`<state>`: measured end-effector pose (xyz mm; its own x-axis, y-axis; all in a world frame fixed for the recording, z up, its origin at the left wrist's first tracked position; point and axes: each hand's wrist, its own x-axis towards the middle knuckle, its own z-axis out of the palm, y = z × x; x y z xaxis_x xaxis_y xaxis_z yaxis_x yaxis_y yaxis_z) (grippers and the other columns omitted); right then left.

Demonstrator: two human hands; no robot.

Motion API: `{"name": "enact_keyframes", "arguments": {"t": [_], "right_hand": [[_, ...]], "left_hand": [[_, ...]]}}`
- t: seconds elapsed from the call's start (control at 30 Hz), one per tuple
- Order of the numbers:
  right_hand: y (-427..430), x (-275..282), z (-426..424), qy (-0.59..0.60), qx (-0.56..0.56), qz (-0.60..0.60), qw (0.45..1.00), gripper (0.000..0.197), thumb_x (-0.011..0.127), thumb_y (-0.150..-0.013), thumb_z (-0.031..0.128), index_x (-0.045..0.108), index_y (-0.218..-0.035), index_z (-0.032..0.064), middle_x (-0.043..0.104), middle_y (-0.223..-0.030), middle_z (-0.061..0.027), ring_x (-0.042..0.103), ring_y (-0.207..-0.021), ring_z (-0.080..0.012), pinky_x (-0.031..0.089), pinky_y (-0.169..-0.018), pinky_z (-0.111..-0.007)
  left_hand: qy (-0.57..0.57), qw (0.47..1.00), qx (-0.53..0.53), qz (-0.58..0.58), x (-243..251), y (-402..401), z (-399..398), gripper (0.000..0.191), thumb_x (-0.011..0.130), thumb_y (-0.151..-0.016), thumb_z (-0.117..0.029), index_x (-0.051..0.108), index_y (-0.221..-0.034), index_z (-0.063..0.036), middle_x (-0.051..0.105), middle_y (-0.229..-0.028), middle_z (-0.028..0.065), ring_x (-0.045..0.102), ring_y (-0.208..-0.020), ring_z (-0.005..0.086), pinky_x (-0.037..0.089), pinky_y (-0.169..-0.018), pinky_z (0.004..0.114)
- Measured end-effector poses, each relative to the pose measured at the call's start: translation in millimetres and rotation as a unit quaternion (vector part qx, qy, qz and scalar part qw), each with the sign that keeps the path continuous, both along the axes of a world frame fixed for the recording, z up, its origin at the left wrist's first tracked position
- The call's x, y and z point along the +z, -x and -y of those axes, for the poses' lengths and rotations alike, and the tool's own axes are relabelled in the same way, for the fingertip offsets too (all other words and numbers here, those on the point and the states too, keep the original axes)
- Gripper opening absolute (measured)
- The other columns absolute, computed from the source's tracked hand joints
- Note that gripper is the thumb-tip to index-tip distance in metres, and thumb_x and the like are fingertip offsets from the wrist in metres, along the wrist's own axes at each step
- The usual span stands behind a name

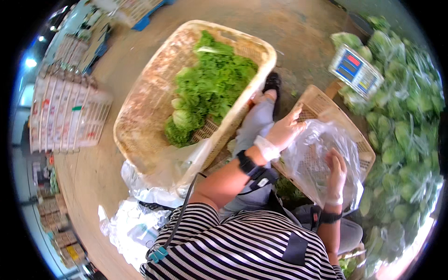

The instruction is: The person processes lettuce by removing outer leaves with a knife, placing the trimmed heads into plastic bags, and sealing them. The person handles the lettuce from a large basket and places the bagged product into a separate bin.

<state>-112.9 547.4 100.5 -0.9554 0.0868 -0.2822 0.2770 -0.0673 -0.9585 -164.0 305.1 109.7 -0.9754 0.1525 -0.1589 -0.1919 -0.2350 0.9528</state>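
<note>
My left hand (285,131), in a thin clear glove, is at the upper left edge of a clear plastic bag (308,154), its fingers apart. On the bag's right side is my right hand (336,169), also gloved, fingers somewhat bent and blurred; whether it grips the film cannot be told. The bag lies over a smaller tan plastic crate (364,148). To the left stands a large, dirty cream plastic crate (154,70) with leafy green lettuce (220,80) inside.
Many bagged lettuces (402,129) are heaped on the right, beside a digital scale (357,71). Clear plastic bags (136,224) lie at the lower left. Stacked white crates (70,112) stand at the far left. A foot in a black shoe (273,84) is beside the large crate.
</note>
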Motion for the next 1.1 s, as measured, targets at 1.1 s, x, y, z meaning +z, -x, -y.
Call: {"name": "enact_keyframes", "arguments": {"t": [1.1], "right_hand": [[-13,12,225,-0.384,0.424,-0.364,0.735,0.039,0.064,-0.066,0.032,0.065,-0.103,0.023,0.051,-0.123,0.0032,0.04,-0.119,-0.0212,0.015,-0.106,-0.046]], "left_hand": [[0.504,0.794,0.107,0.322,-185,119,436,0.07,0.066,-0.082,-0.02,0.028,-0.141,-0.0186,0.035,-0.141,0.0122,0.038,-0.125,0.0304,0.038,-0.095,0.041]]}}
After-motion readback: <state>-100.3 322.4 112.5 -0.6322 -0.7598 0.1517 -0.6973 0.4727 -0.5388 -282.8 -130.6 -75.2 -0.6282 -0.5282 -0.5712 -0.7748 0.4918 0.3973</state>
